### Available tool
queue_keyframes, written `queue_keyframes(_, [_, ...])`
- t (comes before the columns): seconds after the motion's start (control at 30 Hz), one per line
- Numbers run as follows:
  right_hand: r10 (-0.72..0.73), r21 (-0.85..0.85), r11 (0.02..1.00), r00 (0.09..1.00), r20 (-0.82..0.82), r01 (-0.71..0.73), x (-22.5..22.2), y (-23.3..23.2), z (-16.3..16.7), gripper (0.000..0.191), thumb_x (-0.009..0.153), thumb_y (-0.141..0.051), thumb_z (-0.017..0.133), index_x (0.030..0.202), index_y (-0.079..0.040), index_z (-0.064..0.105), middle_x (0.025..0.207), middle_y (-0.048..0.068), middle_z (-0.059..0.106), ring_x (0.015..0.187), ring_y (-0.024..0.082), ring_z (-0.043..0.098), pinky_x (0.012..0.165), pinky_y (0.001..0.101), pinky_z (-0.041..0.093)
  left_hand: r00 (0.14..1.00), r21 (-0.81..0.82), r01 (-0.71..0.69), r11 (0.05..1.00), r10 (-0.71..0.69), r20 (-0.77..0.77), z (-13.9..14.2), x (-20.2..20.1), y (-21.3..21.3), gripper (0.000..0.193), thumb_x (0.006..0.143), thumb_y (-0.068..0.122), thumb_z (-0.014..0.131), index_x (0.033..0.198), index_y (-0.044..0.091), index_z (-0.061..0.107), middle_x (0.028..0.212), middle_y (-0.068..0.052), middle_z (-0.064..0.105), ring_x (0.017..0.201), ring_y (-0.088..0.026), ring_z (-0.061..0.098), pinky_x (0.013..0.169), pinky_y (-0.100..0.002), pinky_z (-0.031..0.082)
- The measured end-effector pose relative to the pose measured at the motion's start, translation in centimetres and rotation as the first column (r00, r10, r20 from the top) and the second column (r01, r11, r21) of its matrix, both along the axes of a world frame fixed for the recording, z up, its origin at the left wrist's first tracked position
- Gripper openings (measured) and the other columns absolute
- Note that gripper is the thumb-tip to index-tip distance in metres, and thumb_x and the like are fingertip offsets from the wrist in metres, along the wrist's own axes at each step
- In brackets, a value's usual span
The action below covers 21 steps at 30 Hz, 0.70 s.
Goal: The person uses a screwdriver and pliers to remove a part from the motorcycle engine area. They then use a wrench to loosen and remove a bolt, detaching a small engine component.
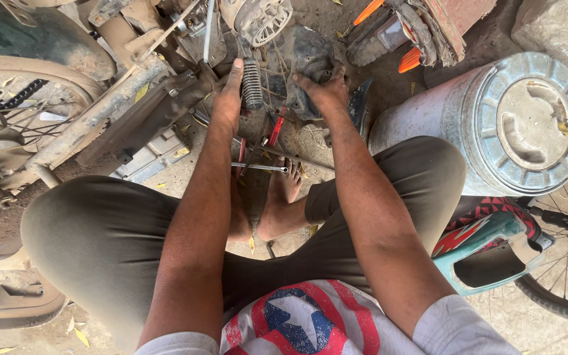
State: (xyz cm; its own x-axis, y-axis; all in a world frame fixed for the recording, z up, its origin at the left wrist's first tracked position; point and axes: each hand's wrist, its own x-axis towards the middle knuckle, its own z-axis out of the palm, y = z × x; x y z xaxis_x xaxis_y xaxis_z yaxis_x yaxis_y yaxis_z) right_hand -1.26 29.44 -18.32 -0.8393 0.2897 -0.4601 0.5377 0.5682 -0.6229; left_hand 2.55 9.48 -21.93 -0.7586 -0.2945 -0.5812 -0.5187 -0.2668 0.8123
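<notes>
The ribbed footrest rubber (252,84) stands upright near the top middle of the view, under the dusty frame of a motorcycle (80,112). The left hand (227,98) lies against its left side, thumb stretched up alongside it and fingers curled toward the frame, so it touches the rubber rather than wraps it. The right hand (323,89) is closed on a dark engine cover (307,59) just to the right of the rubber, fingers hooked over its lower edge. Below the hands, a spanner (258,167) and a red-handled tool (276,130) lie on the dirt floor (310,141) beside the person's bare feet (284,197). A pale blue metal drum (494,125) lies on its side to the right.
</notes>
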Motion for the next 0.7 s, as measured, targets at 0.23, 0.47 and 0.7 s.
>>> queue_keyframes(0.23, [0.117,0.221,0.969,0.993,-0.01,-0.112,-0.5,-0.1,-0.6,0.117,0.076,-0.051,0.088,0.158,0.0,0.021,0.136,0.024,0.056,0.127,0.038,0.059,0.115,0.0465,0.044,0.998,0.239,0.058,0.969,-0.064,0.016,-1.0,0.7,-0.6,0.07,0.093,0.07,0.057,0.117,0.006,0.069,0.085,-0.003,0.073,0.065,-0.016,0.073,0.049,-0.034,0.058])
queue_keyframes(0.47, [0.044,0.086,0.996,0.978,-0.204,-0.026,-0.5,0.1,-0.8,0.057,0.085,-0.042,0.081,0.126,-0.005,0.067,0.118,0.012,0.071,0.108,0.027,0.072,0.103,0.0437,0.054,0.985,0.153,0.155,0.976,-0.165,0.054,-0.8,1.5,-0.4,0.076,0.094,0.073,0.044,0.124,0.008,0.066,0.092,-0.006,0.077,0.065,-0.02,0.075,0.055,-0.037,0.06])
queue_keyframes(0.7, [0.122,-0.114,0.984,0.984,-0.131,-0.137,-0.1,0.2,-2.0,0.038,0.09,-0.036,0.078,0.115,-0.007,0.075,0.108,0.013,0.079,0.095,0.022,0.077,0.096,0.04,0.062,0.972,-0.04,0.202,0.979,-0.195,0.134,-2.5,2.1,-0.9,0.043,0.099,0.034,0.057,0.126,0.001,0.063,0.096,-0.015,0.077,0.061,-0.025,0.069,0.054,-0.04,0.06])
